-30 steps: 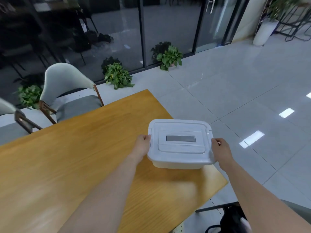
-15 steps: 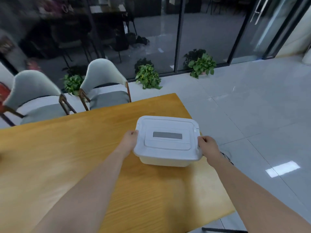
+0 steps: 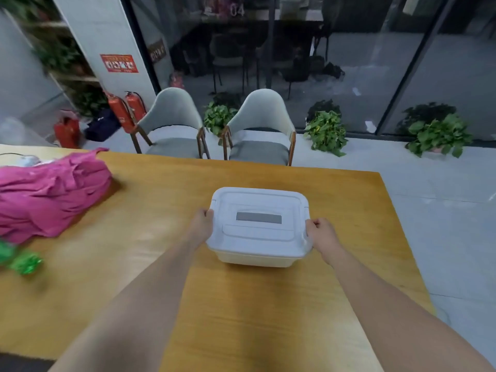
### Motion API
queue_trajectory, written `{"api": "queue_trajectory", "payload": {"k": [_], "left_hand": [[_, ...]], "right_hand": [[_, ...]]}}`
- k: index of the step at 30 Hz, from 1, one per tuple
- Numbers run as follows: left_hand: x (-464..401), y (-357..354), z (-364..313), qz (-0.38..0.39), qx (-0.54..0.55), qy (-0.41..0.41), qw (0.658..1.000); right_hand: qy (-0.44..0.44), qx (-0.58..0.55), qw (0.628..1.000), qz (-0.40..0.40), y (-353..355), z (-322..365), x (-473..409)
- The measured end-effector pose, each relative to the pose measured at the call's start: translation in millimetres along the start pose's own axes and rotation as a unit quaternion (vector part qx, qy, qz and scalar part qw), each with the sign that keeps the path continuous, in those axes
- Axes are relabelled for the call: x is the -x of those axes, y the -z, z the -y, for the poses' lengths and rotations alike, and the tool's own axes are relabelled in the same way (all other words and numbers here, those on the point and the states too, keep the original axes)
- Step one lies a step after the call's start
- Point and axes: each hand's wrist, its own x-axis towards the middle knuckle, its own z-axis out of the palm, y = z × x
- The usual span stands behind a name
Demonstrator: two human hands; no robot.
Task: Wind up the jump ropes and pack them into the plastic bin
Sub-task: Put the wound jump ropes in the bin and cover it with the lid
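A: Bin?
B: Lidded plastic bin (image 3: 259,226) over wooden table (image 3: 268,304), left hand (image 3: 201,226) & right hand (image 3: 320,233) clamped on its sides.
A: Rm?
B: Pink cloth (image 3: 48,194) on the table's left, 2 chairs (image 3: 261,130) behind, glass wall w/ plants (image 3: 326,132).

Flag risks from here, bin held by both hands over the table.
1. The lid is on the bin, and both hands, left and right, grip at lid level; if the lid is not latched, the bin may drop.
2. Both hands are busy, so nothing can be wound or packed until the bin is down and opened.
3. No clear rope in view; the green bundle is blurred.
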Motion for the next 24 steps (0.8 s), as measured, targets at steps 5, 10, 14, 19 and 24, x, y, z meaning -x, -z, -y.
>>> {"api": "queue_trajectory", "payload": {"k": [5,10,14,19,24], "left_hand": [[-6.7,6.2,18.4,-0.018,-0.013,-0.015,1.000],[-10.2,-1.4,15.9,-0.130,-0.162,-0.077,0.975],[-15.1,-10.9,-7.2,-0.059,-0.334,-0.194,0.920],[-17.9,-25.1,-5.4,0.028,-0.411,-0.231,0.881],[-19.4,-27.4,-1.9,0.032,-0.422,-0.228,0.877]], "right_hand": [[0.000,-0.018,1.000,-0.015,-22.3,5.0,-9.1],[0.130,0.204,0.965,-0.096,-29.5,8.9,-1.3],[0.236,0.414,0.877,-0.067,-47.6,26.3,7.2],[0.234,0.467,0.853,-0.008,-63.1,19.9,5.5],[0.227,0.476,0.850,-0.006,-63.4,21.1,5.7]]}}
